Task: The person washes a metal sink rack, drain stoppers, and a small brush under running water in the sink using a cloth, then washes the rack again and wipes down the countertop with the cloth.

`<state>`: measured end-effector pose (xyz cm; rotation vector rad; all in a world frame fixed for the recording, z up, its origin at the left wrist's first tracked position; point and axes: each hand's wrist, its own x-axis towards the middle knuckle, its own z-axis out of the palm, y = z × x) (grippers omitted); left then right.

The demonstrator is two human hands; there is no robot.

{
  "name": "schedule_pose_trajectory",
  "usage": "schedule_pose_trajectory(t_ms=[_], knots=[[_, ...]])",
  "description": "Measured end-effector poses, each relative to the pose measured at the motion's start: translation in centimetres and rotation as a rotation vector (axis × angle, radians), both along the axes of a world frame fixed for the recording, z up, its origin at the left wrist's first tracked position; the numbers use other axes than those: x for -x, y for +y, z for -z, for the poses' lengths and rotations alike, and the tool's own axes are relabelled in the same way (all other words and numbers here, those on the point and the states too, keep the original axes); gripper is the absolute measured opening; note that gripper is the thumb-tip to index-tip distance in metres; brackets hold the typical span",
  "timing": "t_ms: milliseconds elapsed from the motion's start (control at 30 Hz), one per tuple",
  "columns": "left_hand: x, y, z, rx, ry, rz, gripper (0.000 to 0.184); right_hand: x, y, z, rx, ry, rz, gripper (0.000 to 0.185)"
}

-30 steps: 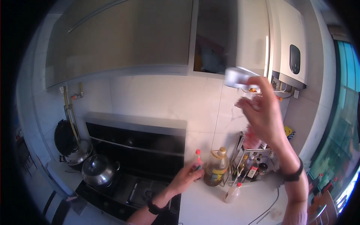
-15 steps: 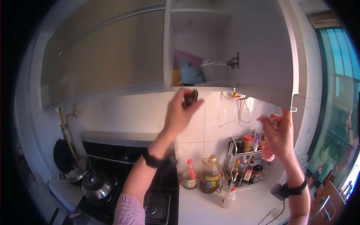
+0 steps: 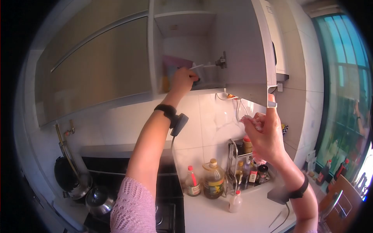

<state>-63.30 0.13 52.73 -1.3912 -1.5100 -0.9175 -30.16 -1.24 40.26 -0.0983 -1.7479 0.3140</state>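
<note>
My left hand (image 3: pixel 183 81) reaches into the open wall cabinet (image 3: pixel 184 27), fingers closed around a small dark object (image 3: pixel 196 82). Most of that object is hidden behind my fingers, so its kind does not show. Close to this hand are a pink sheet-like item (image 3: pixel 176 62) and a clear plastic container (image 3: pixel 207 73) on the cabinet floor. A crumpled pink cloth (image 3: pixel 255 122) is gripped in my right hand (image 3: pixel 268 136). The raised index finger of that hand touches the lower corner of the cabinet door (image 3: pixel 248 50), which stands swung outward.
On the counter (image 3: pixel 217 221) stand an oil jug (image 3: pixel 213 180), a red-capped bottle (image 3: pixel 192 182) and a small bottle (image 3: pixel 234 202). Behind them, a metal rack (image 3: pixel 231 155) holds several condiments. A kettle (image 3: pixel 99 202) is on the stove at left; a window (image 3: pixel 342 77) lies right.
My left hand has moved up and into the cabinet with the dark object. My right hand keeps the pink cloth at the door's corner. The view has shifted slightly.
</note>
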Motion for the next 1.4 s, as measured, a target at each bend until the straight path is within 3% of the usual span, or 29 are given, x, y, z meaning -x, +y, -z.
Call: schedule_pose_trajectory(t_ms=[67,167,267,367,467,600,767,900,1000,1200,1400], knots=[[0.4,0.8,-0.3,0.146,-0.185,-0.06,0.018,-0.1,-0.2,-0.1,0.033,-0.01,-0.031,0.078],[-0.6,0.1,-0.3,0.285,-0.148,-0.151,0.018,-0.3,-0.2,0.1,0.089,-0.009,-0.028,0.077],[0.5,0.2,-0.2,0.25,0.225,-0.287,0.024,-0.4,0.2,0.0,0.07,-0.002,0.005,0.076],[0.1,-1.7,-0.3,-0.125,-0.176,0.021,0.019,0.0,0.3,0.3,0.05,0.024,0.02,0.076],[-0.9,-5.7,1.1,-0.439,-0.036,-0.01,0.02,0.2,-1.0,0.1,0.072,0.035,0.03,0.075],[-5.6,-12.6,6.2,-0.564,-0.272,0.67,0.02,2.0,-2.6,0.0,0.059,0.03,-0.057,0.062],[-12.3,-19.4,16.5,-0.502,-0.893,0.937,0.019,6.9,-4.4,-0.4,-0.104,0.003,-0.179,0.063],[-13.6,-20.4,26.5,-0.07,-1.082,0.909,0.011,11.4,-4.6,-1.0,-0.18,-0.114,-0.278,0.068],[-12.3,-20.0,32.9,0.188,-1.192,0.891,0.013,15.1,-4.4,-1.3,-0.233,-0.183,-0.184,0.069],[-11.1,-17.8,43.1,0.378,-1.553,0.902,0.015,20.1,-2.4,-1.2,-0.395,-0.23,0.119,0.079],[-12.6,-15.3,48.8,0.606,-1.611,1.088,0.016,22.1,-1.8,-1.6,-0.432,-0.317,0.247,0.078]])
